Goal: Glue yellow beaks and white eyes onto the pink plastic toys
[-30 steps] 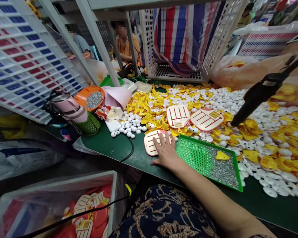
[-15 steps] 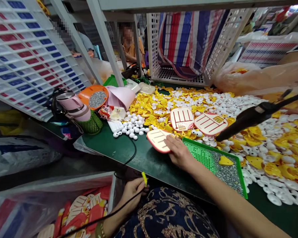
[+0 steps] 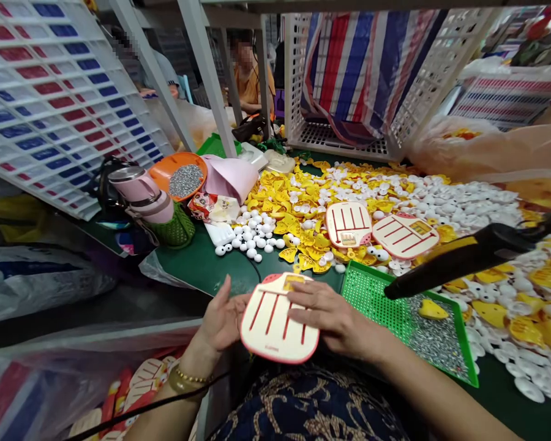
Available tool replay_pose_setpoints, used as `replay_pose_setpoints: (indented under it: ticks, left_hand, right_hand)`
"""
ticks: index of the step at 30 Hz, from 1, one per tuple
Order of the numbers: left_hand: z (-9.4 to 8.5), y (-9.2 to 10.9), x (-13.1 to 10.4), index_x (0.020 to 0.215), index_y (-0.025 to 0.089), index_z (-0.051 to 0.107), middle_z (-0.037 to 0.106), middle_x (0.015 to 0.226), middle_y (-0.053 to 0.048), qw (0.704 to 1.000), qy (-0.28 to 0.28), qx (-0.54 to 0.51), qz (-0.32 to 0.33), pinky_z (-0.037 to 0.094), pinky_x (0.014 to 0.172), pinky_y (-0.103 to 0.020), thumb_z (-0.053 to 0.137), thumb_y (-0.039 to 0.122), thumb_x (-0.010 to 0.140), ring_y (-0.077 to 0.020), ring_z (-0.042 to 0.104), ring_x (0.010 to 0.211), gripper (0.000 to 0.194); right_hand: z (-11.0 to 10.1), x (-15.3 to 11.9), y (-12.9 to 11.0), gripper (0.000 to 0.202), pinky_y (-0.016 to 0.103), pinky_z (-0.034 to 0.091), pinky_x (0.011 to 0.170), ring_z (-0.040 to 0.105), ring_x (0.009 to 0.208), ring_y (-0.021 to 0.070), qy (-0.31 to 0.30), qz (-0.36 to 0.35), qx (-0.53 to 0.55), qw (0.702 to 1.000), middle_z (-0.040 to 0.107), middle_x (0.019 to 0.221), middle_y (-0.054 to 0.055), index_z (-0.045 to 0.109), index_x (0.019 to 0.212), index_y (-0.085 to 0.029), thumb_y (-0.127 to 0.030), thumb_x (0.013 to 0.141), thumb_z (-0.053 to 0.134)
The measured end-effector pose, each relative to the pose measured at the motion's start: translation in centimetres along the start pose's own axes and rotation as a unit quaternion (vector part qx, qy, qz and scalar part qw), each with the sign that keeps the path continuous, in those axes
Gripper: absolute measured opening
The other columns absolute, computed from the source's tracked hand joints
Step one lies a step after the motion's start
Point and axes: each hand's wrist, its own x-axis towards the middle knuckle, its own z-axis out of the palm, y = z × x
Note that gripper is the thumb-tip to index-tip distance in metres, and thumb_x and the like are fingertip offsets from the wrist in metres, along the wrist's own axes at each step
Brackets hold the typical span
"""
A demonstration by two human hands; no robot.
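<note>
A cream slotted panel with a red rim is tilted above my lap at the front edge of the green table. My right hand holds its right side, fingers lying over the top face. My left hand is at the panel's left edge, palm up with thumb and fingers apart; its fingertips near the rim are partly hidden. Two similar panels, one upright and one turned sideways, lie on the heap of yellow parts. A black cable runs by my left wrist.
A green tray holds screws and a yellow piece. A black tool hangs over it. White eye parts, an orange bowl and a pink flask stand left. A bin of finished-looking panels is lower left. A person sits behind.
My right hand has brought the panel from the table towards me, over my lap. My left hand has risen to its left edge, and the yellow-ended cable no longer shows between its fingers.
</note>
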Motion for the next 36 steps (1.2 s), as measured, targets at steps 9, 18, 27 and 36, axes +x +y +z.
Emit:
replay_pose_setpoints:
  ticks: [9, 18, 27, 36]
  left_hand:
    - [0.8, 0.6, 1.3, 0.099, 0.007, 0.074, 0.074, 0.098, -0.018, 0.996, 0.061, 0.055, 0.034, 0.056, 0.078, -0.033, 0.081, 0.018, 0.066, -0.0254, 0.072, 0.081, 0.036]
    - [2.4, 0.0, 2.4, 0.097, 0.009, 0.074, 0.074, 0.096, -0.015, 0.986, 0.090, 0.121, 0.065, 0.056, 0.078, -0.032, 0.088, 0.026, 0.057, -0.0228, 0.072, 0.080, 0.046]
    - [5.3, -1.3, 3.6, 0.097, 0.013, 0.075, 0.076, 0.093, -0.010, 0.972, 0.079, 0.172, 0.135, 0.058, 0.072, -0.029, 0.083, 0.028, 0.066, -0.0208, 0.072, 0.077, 0.036]
    - [9.3, -2.2, 3.9, 0.132, 0.015, 0.057, 0.059, 0.131, -0.019, 0.907, 0.038, 0.318, 0.275, 0.053, 0.094, -0.042, 0.077, 0.045, 0.073, -0.0323, 0.058, 0.119, 0.070]
  right_hand:
    - [-1.3, 5.0, 9.1, 0.033, 0.040, 0.045, 0.095, 0.060, 0.107, 0.0256, -0.041, 0.404, -0.289, 0.867, 0.069, 0.111, 0.014, 0.066, 0.115, -0.014, -0.020, 0.089, 0.048]
    - [0.1, 6.4, 13.5, 0.050, 0.049, 0.038, 0.091, 0.051, 0.111, 0.0372, 0.025, 0.488, -0.323, 0.810, 0.067, 0.108, 0.021, 0.051, 0.131, -0.007, -0.020, 0.083, 0.060]
    - [0.8, -1.2, 4.3, 0.038, 0.042, 0.054, 0.073, 0.064, 0.084, 0.0234, 0.402, 0.480, 0.187, 0.757, 0.065, 0.102, 0.010, 0.051, 0.102, -0.021, -0.049, 0.079, 0.063]
    - [1.1, -2.4, 0.9, 0.054, 0.030, 0.050, 0.051, 0.058, 0.056, 0.0159, 0.186, 0.494, 0.458, 0.716, 0.061, 0.071, 0.002, 0.057, 0.094, -0.020, -0.070, 0.084, 0.039]
